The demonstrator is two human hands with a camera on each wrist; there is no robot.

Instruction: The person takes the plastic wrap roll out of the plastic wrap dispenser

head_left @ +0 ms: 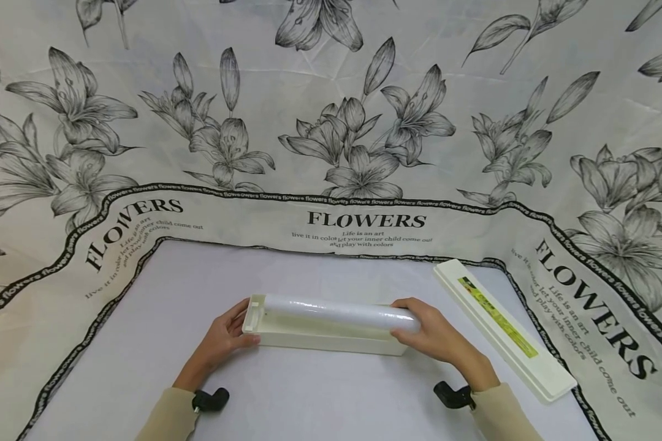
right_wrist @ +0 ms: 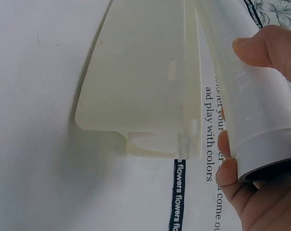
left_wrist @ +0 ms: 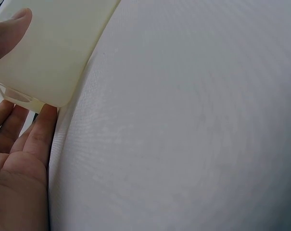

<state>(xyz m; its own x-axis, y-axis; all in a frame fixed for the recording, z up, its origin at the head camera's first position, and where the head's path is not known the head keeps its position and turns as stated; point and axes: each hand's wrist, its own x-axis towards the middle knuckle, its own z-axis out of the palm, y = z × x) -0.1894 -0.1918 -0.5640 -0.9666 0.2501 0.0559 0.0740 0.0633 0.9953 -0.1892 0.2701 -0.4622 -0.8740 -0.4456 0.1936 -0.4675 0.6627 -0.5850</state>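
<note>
A cream plastic box, long and open at the top, stands on the white cloth in the head view. My left hand grips its left end, the thumb on the front wall and the fingers behind the end. A roll of clear plastic film lies lengthwise over the box. My right hand holds the roll's right end. In the right wrist view, that end of the roll is raised clear of the box, and its dark core opening shows. How the roll's left end sits is hard to tell.
To the right, a long cream lid with a yellow-green label lies at a slant. The white cloth has a printed border with flowers and lettering. Black wrist cameras sit on both wrists.
</note>
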